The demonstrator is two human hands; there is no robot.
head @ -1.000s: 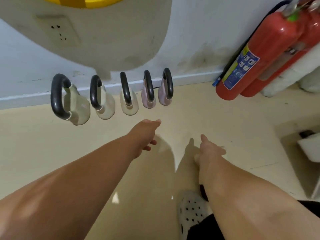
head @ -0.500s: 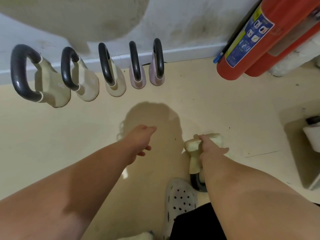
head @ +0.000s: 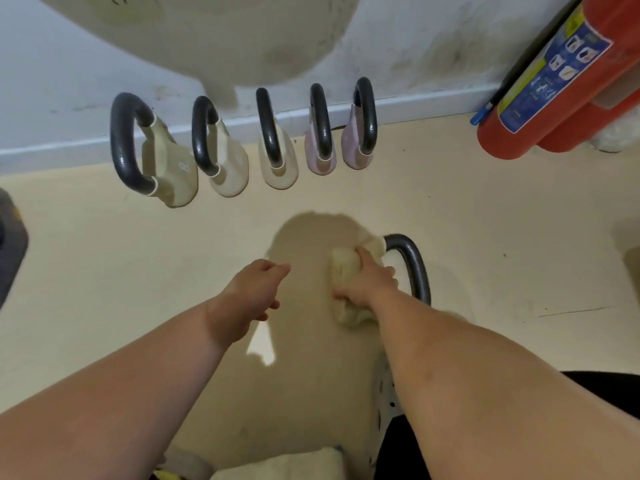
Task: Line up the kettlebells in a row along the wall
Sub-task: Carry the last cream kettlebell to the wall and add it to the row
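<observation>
The cream kettlebell (head: 349,271) hangs out in the open floor (head: 485,220), well apart from the wall (head: 415,46), its dark handle (head: 414,268) swung to the right. The right hand (head: 369,289) is clamped over the cream body rather than the handle, which suggests a carry meant to swing it across low and set it down base first. The left hand (head: 254,292) hovers just beside it, fingers loosely curled and holding nothing, probably ready to steady the weight or take part of it.

Five kettlebells already stand in a row against the skirting board: a large cream one (head: 166,168), two smaller cream ones (head: 228,164) (head: 280,164), then two pink ones (head: 320,150) (head: 358,143), all upright with handles turned edge-on to the wall. Free floor lies to the right of the pink pair, before the red fire extinguishers (head: 540,98), so that looks the likely spot.

Compared with half a second earlier, the held kettlebell sits higher and further forward, its handle now pointing right instead of down toward the shoe, and the view has moved in closer to the row.
</observation>
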